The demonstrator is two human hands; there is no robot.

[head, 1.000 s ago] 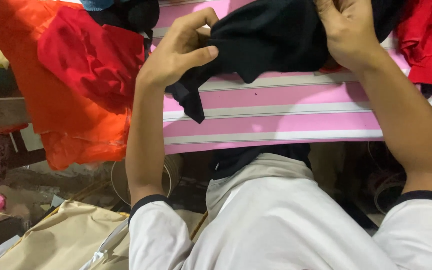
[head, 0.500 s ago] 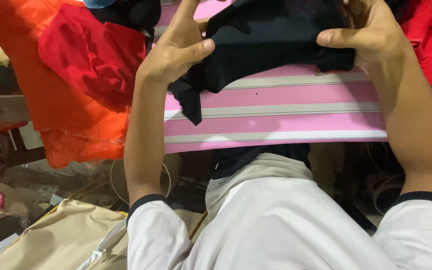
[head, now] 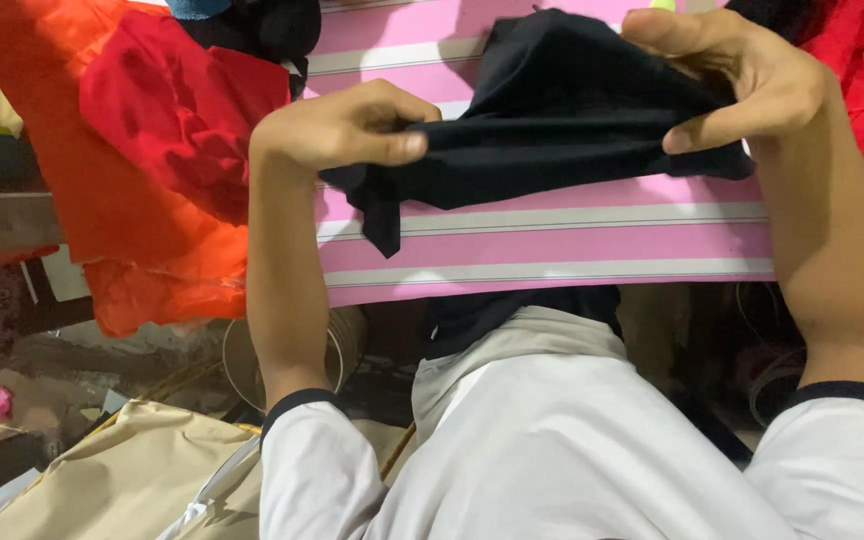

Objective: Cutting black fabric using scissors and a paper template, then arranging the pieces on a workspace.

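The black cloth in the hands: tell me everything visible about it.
The black cloth is plain, dark and soft, like knit fabric, with no print to be seen. It is bunched and stretched between the left hand and the right hand, each pinching an end. A narrow strip dangles below the left hand. It hangs above the pink striped board.

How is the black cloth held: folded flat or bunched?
Bunched, not flat: the black cloth hangs creased between the left hand and right hand, one corner dangling.
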